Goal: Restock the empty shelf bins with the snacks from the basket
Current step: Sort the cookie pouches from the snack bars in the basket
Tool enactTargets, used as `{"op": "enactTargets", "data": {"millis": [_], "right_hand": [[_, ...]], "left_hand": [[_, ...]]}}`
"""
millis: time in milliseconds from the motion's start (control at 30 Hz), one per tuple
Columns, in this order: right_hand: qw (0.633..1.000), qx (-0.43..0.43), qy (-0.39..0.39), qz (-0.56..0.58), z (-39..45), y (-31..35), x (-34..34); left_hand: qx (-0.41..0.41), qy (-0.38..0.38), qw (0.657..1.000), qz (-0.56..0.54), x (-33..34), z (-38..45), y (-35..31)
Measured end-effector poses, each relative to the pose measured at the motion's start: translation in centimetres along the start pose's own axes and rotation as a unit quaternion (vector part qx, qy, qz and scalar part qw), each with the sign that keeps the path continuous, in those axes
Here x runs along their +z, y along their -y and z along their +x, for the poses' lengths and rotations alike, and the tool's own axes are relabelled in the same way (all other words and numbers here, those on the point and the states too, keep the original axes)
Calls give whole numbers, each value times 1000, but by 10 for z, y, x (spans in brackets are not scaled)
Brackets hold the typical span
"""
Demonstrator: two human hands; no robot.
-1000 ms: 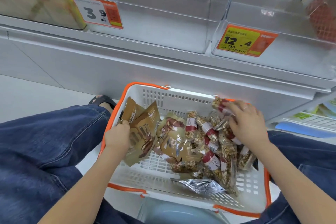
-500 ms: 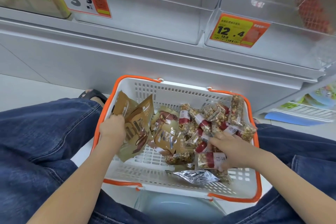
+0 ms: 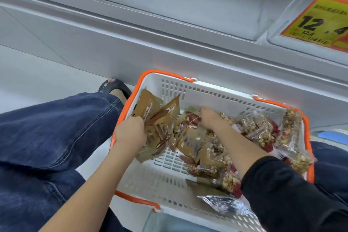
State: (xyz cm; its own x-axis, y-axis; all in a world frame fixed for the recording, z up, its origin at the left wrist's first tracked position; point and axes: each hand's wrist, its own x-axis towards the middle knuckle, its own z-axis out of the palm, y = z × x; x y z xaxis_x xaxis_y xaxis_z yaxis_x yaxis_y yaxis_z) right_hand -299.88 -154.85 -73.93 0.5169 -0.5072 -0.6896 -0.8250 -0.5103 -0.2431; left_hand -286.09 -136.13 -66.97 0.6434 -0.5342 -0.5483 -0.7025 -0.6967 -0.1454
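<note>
Brown packets [image 3: 156, 128] fan loosely from the left hand [image 3: 130, 132], whose fingers curl round their edges; that bundle could slip apart when lifted. Beyond, the right hand [image 3: 209, 118] reaches onto another brown packet [image 3: 188, 124] in the basket [image 3: 207, 88], its fingers hidden. The clear bins [image 3: 207, 5] wait above, well apart.

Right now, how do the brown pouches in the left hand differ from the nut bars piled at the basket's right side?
The brown pouches are flat, opaque and printed; the nut bars are clear-wrapped, showing the nuts, with red labels. The pouches are gripped upright, fanned, by the left hand; the bars lie loose in a heap. Both are inside the basket.
</note>
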Motion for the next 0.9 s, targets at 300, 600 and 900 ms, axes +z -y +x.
{"op": "enactTargets", "data": {"millis": [300, 600, 900], "right_hand": [[999, 38, 18, -8, 18, 3, -15], [959, -57, -234, 150, -69, -9, -36], [876, -78, -396, 264, -131, -16, -26]], "left_hand": [[-14, 12, 1000, -10, -2, 6, -1], [6, -38, 999, -14, 3, -5, -1], [-5, -34, 992, -120, 6, -21, 6]]}}
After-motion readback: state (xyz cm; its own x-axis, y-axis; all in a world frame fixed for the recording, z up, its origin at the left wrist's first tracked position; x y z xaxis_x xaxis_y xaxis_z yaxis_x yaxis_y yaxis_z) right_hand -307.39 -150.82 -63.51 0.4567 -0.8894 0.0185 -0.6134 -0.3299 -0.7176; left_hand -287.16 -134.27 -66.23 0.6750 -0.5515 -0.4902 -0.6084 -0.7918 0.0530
